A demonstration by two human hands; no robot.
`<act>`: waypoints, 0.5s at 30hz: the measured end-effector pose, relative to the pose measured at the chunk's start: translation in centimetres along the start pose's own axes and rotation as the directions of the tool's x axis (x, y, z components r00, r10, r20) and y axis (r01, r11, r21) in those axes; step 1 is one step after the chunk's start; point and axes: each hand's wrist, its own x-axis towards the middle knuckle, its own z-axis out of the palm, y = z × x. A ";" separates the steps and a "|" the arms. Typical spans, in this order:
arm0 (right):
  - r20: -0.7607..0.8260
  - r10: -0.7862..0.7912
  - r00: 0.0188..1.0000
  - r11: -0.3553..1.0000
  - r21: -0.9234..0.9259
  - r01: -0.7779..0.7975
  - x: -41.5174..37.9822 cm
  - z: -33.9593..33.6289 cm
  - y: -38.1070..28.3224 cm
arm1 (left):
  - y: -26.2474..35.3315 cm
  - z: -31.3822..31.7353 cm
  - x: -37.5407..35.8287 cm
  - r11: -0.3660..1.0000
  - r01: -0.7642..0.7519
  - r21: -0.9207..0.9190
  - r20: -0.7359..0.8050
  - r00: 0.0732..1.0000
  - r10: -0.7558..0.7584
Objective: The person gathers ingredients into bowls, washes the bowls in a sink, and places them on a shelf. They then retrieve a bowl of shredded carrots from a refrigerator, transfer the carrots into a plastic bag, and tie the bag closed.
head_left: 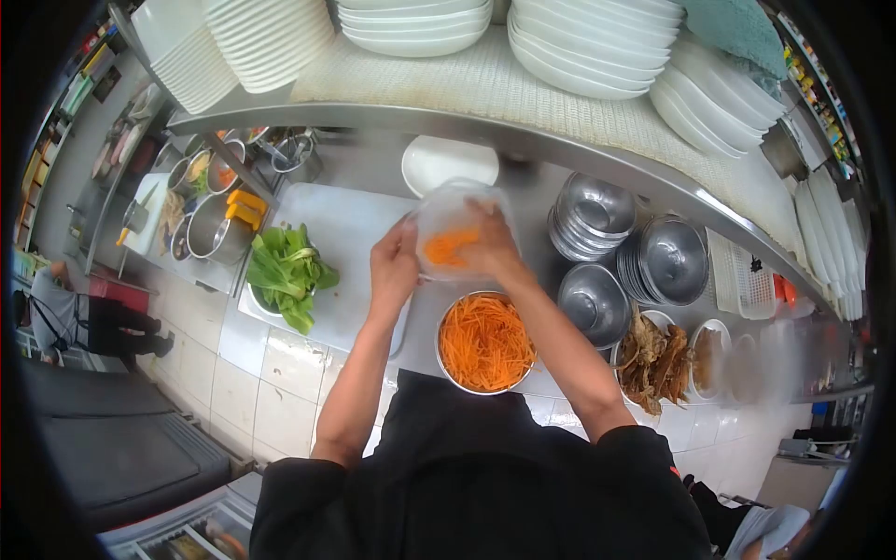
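Clearly both hands are busy with one clear plastic bag that carries a small clump of shredded orange carrot: the left hand pinches the bag's left edge, and the right hand is wrapped around its right side, fingers closed on the plastic. The bag hangs in the air just above and beyond the round steel bowl of shredded carrot, which sits on the tiled table directly below the wrists. Judging from this, the step in hand looks like portioning carrot into the bag; the next move would call for keeping the mouth of the bag steady while one hand lets go, though whether the mouth is open or closed cannot be told. To the left of the left hand lies one white cutting board with one heap of green leafy bok choy at its edge. To the right of the right hand stand three groups of nested steel bowls, and past them one plate of fried brown pieces. Beyond the hands, one white plate rests under the steel shelf, which bears at least five stacks of white plates. Far to the left a second person crouches on the floor.
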 end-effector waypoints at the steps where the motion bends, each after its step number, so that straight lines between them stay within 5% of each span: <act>1: 0.121 -0.046 0.992 0.997 -0.050 0.052 0.5 -0.5 0.7 | 0.4 0.2 0.1 1.000 -0.009 -0.007 0.008 1.000 0.009; 3: 0.249 -0.058 0.967 0.992 -0.097 0.084 -0.1 -2.0 0.0 | 0.8 0.5 -0.9 0.999 0.010 0.046 -0.003 1.000 -0.010; 6: 0.470 0.126 0.873 0.978 -0.205 -0.031 -0.4 -3.3 -1.6 | 0.8 0.8 -0.9 0.995 0.031 0.096 0.028 0.999 -0.034; 8: 0.478 -0.127 0.869 0.922 -0.265 0.281 -0.6 -2.6 -1.3 | 0.7 1.0 -1.2 0.995 0.008 0.103 0.027 1.000 -0.011; 9: 0.473 -0.120 0.873 0.924 -0.267 0.272 -0.2 -2.9 -1.1 | 0.6 1.2 -1.2 0.994 -0.018 0.104 0.014 1.000 0.016; 11: 0.148 -0.591 0.793 0.800 -0.018 0.600 -0.6 -2.8 -0.5 | 0.1 0.9 -1.2 0.997 0.004 0.075 0.030 1.000 -0.006; 12: 0.155 -0.583 0.798 0.806 -0.015 0.592 -1.8 -3.9 -1.3 | -0.3 0.7 -1.1 0.999 0.009 0.039 0.036 0.999 -0.010; 14: 0.151 -0.322 0.935 0.947 0.040 0.320 -4.8 -7.8 -3.9 | -0.6 0.4 -1.2 1.000 -0.006 0.017 0.016 1.000 0.006; 15: 0.318 -0.167 0.933 0.985 0.005 0.174 -6.4 -9.0 -3.7 | -0.8 0.1 -1.2 1.000 -0.030 -0.006 -0.006 1.000 0.030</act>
